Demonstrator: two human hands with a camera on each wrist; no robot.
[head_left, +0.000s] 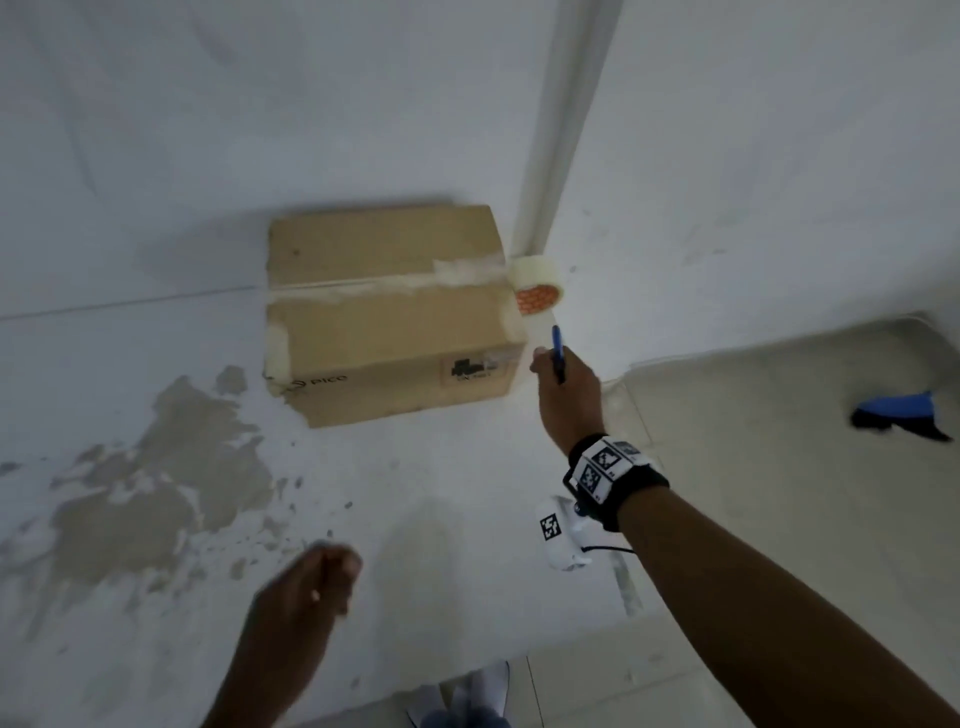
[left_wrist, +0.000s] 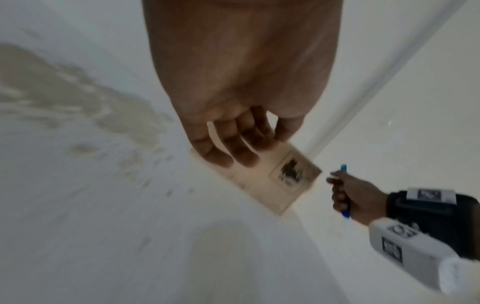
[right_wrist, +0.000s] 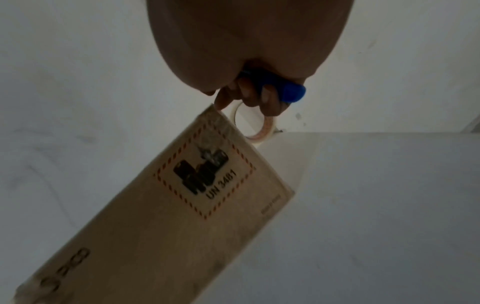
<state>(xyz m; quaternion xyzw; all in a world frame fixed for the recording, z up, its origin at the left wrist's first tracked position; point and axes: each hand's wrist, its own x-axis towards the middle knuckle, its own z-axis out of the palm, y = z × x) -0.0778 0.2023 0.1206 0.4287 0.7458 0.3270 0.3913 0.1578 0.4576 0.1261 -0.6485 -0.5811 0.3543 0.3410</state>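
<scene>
A brown cardboard box (head_left: 384, 312) sits on a white table, with clear tape along its top seam. A roll of clear tape (head_left: 535, 291) with an orange core hangs at the box's far right corner, still joined to the taped seam. My right hand (head_left: 545, 364) is just in front of the roll, beside the box's right end, and grips a slim blue tool (head_left: 557, 348); the right wrist view shows its fingers curled round the blue tool (right_wrist: 291, 92) close to the tape roll (right_wrist: 257, 127). My left hand (head_left: 311, 587) hovers near the table's front edge, fingers (left_wrist: 233, 144) loosely curled and holding nothing.
The white tabletop (head_left: 441, 467) has a large brown peeled patch (head_left: 156, 478) at the left. A wall rises right behind the box, with a vertical white pipe (head_left: 550, 156) at its far right corner. Tiled floor lies to the right, with a blue object (head_left: 898, 410) on it.
</scene>
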